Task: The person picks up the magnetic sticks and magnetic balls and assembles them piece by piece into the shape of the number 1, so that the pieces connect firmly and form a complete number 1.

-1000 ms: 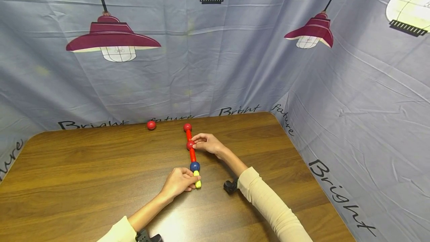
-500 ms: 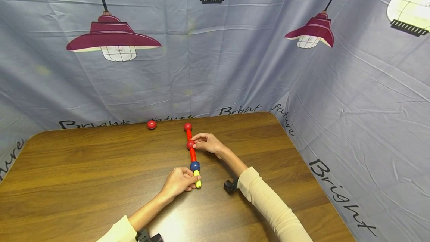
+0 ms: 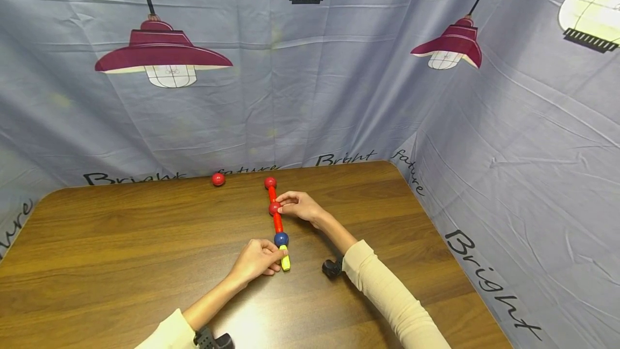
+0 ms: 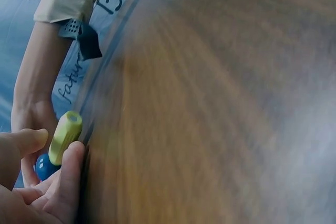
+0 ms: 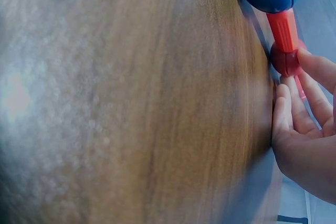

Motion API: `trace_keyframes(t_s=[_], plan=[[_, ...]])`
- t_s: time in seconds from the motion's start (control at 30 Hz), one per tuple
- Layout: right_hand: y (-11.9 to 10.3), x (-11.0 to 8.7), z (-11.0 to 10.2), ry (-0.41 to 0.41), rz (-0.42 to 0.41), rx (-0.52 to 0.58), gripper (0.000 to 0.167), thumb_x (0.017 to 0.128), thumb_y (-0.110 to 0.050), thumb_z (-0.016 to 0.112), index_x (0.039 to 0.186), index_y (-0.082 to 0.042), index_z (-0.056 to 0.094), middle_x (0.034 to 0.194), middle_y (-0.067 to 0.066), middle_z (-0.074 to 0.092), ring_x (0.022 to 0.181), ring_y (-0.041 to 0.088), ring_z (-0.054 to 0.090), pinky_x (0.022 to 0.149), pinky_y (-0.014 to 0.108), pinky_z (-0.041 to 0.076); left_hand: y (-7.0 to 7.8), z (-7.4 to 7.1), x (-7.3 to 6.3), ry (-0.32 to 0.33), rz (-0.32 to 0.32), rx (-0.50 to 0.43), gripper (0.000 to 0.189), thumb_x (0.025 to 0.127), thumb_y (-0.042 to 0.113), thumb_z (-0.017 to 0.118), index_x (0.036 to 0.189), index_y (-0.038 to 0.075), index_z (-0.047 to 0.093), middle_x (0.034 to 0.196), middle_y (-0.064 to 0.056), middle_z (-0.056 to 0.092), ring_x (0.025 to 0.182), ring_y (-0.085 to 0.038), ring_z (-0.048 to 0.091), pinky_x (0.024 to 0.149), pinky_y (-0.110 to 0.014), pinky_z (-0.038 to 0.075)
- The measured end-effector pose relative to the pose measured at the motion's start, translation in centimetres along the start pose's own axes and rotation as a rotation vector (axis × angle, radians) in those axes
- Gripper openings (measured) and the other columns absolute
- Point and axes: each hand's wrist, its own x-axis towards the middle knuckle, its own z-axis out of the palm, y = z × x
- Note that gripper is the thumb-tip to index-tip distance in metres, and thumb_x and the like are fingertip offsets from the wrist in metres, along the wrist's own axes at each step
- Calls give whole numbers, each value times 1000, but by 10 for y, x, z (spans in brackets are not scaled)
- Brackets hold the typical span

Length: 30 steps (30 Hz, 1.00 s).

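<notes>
A straight chain lies on the wooden table [image 3: 145,241]. From the far end it runs red ball [image 3: 270,182], red rod [image 3: 272,195], second red ball [image 3: 274,208], red rod [image 3: 278,223], blue ball [image 3: 281,239], yellow rod [image 3: 286,263]. My right hand [image 3: 302,208] pinches the second red ball from the right, thumb against it in the right wrist view. At the near end, my left hand [image 3: 256,258] is around the yellow rod. In the left wrist view a narrow gap parts the thumb from the rod, and a fingertip is right at its other side.
A loose red ball [image 3: 218,179] sits at the table's back edge, left of the chain. A grey-blue curtain [image 3: 242,96] printed with lamps hangs close behind and along the right side. A black wrist device [image 3: 332,269] is on the right arm.
The left hand has shifted slightly left and its thumb has loosened from the yellow rod. The right hand and the chain hold their places.
</notes>
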Motion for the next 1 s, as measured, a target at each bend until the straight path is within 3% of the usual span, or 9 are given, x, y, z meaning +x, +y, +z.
trace_keyframes(t_s=[0.27,0.5,0.63,0.77,0.87,1.0], plan=[[-2,0,0,5,23,0,31,88,-7,73,117,0,67,101,8,70,92,16,64,81,26,51,0,-24,11,14,11,-29,24,92,13,71,102,-8,63,76,-12,69,65,-19,68,58,-28,58],[-1,0,-1,2,30,1,30,88,-5,73,117,1,67,101,7,70,91,15,64,81,25,51,-3,-53,30,47,102,46,30,94,7,68,116,-12,59,88,-15,70,73,-23,69,63,-33,59],[-2,1,-1,1,26,-3,30,88,-5,73,117,1,67,101,7,69,91,16,64,81,25,51,-3,-70,40,124,173,165,31,93,8,70,118,-9,61,93,-14,71,78,-25,70,63,-32,58],[-2,0,0,4,25,2,30,88,-4,73,117,1,67,100,7,70,91,16,64,81,26,52,-2,-86,48,214,215,289,34,93,14,72,121,-4,63,104,-15,70,89,-28,70,74,-39,57],[-2,0,0,5,24,10,30,88,-3,72,117,2,67,100,7,70,90,15,64,80,25,52,1,-97,53,265,223,318,38,94,17,71,125,-3,61,116,-20,67,101,-33,67,86,-48,53],[-3,0,1,5,15,13,30,88,-1,72,117,3,67,99,7,70,89,14,64,79,24,51,4,-110,59,341,211,302,42,95,18,70,129,-3,58,127,-25,59,113,-39,60,93,-54,49]])
